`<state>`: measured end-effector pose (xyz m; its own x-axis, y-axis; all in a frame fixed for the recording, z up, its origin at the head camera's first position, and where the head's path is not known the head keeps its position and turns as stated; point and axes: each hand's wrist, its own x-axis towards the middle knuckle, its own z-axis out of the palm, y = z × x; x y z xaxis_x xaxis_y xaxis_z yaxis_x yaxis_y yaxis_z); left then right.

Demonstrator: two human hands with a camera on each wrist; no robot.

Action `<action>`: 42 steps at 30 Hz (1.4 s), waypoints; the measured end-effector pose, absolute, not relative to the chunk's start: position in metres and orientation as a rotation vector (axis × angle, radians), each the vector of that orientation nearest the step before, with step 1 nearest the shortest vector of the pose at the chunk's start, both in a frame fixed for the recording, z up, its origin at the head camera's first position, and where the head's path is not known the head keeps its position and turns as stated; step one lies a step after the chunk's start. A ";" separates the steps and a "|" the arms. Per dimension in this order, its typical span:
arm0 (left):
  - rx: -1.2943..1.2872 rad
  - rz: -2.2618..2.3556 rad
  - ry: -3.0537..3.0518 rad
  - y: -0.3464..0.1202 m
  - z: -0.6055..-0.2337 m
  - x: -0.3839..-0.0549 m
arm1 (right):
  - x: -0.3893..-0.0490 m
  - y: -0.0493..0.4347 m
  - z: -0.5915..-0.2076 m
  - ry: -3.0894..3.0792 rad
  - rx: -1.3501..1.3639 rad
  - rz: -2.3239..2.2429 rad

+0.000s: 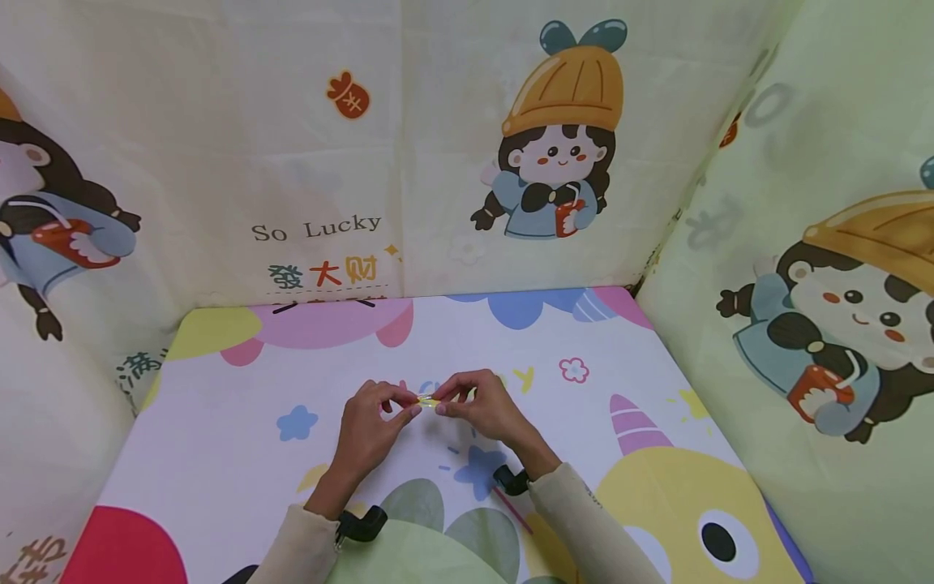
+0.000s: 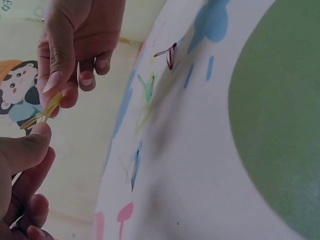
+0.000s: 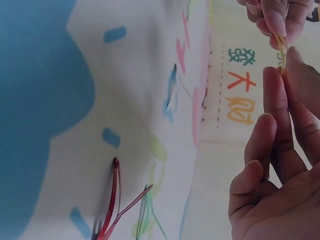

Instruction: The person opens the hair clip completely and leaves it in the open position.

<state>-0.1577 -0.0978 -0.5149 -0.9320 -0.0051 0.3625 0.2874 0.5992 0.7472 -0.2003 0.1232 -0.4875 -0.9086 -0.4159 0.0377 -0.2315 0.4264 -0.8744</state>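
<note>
A yellow snap hair clip (image 1: 426, 401) is held up between both hands over the table. My left hand (image 1: 368, 430) pinches one end with thumb and forefinger. At the other end, my right hand (image 1: 490, 407) pinches it in the same way. In the left wrist view the narrow bars of the yellow clip (image 2: 48, 107) show apart from one another. Beyond the hands, on the tabletop, lie a dark red snap clip (image 3: 116, 200), a green one (image 2: 147, 88) and a blue one (image 2: 135, 170). The red and green clips are spread in a V.
The table cover (image 1: 219, 422) is white with printed cartoon shapes, among them blue stars and a yellow figure. Pale cloth walls (image 1: 452, 162) printed with figures and writing enclose it at the back and both sides. A black wrist camera (image 1: 362, 524) sits at the left cuff.
</note>
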 end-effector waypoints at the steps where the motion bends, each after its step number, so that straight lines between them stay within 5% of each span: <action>1: -0.226 -1.251 -2.514 -0.098 -0.516 -0.158 | -0.200 0.123 -0.488 2.506 -0.578 -1.471; 42: -0.189 -0.904 -2.821 -0.087 -0.541 -0.164 | -0.196 0.101 -0.513 2.989 -0.741 -0.660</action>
